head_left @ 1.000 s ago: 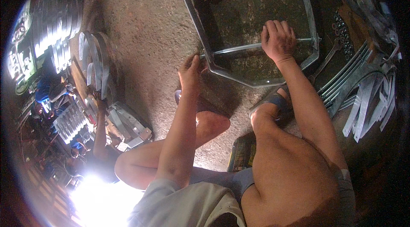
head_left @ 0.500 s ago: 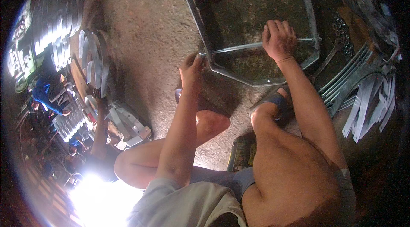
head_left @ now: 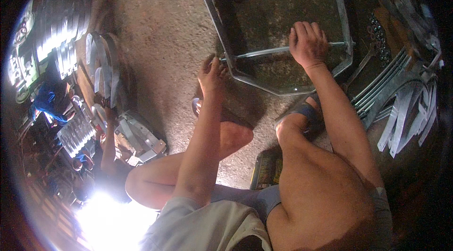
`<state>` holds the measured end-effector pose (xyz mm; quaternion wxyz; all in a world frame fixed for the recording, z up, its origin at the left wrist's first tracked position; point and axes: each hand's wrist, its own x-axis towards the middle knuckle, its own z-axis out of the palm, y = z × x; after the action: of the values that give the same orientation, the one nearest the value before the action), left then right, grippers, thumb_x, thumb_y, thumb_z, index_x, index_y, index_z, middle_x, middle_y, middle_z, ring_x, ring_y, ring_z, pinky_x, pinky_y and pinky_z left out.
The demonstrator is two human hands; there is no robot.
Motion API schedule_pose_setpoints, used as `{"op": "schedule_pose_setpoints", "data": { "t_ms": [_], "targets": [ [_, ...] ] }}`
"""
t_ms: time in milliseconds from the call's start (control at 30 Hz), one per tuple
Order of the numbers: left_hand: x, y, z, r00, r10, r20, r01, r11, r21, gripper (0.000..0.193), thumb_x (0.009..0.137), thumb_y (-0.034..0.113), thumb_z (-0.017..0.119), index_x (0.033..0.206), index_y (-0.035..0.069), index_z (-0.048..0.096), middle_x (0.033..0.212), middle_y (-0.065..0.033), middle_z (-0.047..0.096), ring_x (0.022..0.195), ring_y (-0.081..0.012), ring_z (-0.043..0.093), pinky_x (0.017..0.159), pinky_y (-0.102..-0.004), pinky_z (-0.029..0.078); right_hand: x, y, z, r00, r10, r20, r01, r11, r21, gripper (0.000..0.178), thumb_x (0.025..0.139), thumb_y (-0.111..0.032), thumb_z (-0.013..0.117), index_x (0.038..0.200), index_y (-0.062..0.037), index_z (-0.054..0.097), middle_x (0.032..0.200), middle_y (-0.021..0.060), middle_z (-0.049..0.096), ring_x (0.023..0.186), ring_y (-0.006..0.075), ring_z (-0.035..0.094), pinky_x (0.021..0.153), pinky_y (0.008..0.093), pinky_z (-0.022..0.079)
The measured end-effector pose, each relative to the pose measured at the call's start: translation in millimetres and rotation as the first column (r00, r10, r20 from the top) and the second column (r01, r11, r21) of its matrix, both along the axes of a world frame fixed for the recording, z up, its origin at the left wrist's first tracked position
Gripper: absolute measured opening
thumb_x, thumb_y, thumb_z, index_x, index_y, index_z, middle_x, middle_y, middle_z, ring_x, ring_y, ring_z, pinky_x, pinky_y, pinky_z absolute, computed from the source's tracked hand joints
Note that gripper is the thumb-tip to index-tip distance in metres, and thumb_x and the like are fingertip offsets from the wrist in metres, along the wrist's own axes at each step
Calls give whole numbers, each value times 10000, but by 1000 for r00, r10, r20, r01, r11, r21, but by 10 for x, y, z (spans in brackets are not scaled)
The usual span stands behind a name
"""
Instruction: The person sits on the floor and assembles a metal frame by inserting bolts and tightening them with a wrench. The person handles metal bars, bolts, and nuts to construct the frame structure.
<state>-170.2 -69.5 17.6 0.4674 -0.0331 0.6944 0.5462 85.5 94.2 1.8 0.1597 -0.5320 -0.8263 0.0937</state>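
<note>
The metal frame [head_left: 226, 57] and its thin rod [head_left: 264, 52] are dull silver-grey, like the loose metal strips [head_left: 406, 119] at the right. The floor [head_left: 155, 34] is speckled brown. The sandal strap [head_left: 309, 110] is dark blue, the cloth [head_left: 47, 102] at the left bright blue, and the shorts [head_left: 198, 225] pale grey.

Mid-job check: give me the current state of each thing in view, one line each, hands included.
Left hand: fingers at the left end of the rod, on the frame's edge.
Right hand: closed over the rod.
Thin metal rod: lying across the frame, held at both ends.
Metal frame: flat on the dirt floor.
Metal strips: loose heap, untouched.
</note>
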Motion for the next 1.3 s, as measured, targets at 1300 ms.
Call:
{"op": "schedule_pose_setpoints", "data": {
  "t_ms": [1300],
  "targets": [
    [157,-145,-68,970,-158,-186,132,981,-143,334,898,132,652,1193,32,533,1073,-107,625,972,-212,592,825,-376,494,50,8,-9,1000,-8,12,8,1000,-5,118,856,-231,632,930,-141,614,959,53,640,953,297,602,775,490,488]
  ]
}}
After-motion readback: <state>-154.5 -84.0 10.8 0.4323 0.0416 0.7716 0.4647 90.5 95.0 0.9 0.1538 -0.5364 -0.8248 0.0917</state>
